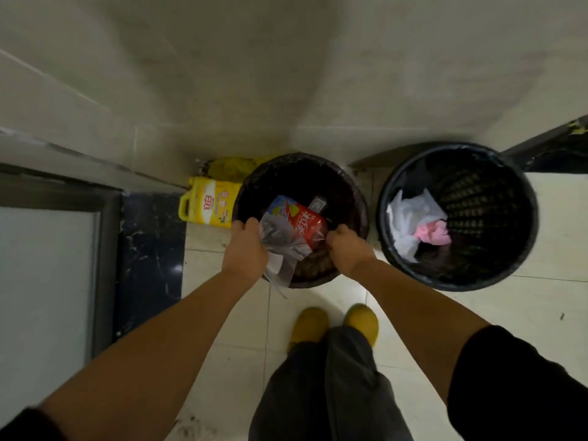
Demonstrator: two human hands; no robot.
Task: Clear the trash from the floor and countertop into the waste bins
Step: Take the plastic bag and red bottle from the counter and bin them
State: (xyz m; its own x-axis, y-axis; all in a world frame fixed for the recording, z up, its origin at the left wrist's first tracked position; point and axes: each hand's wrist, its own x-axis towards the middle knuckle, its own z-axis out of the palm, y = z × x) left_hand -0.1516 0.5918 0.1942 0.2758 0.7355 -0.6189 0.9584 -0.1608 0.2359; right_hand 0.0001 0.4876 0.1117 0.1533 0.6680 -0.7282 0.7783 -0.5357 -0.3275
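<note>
Left hand [246,246] closed on clear plastic bag [280,249]; right hand [345,246] closed, pinching red snack wrapper [307,226]. Both items held between hands, above open mouth of brown bin [356,198]. Black bin [521,237] beyond right hand, holds tissue. Risk: bag tail hangs outside near rim below left hand; release now likely snags it or drops it on floor [541,313].

Two bins [302,173] [458,154] side by side against the wall [286,74].
</note>
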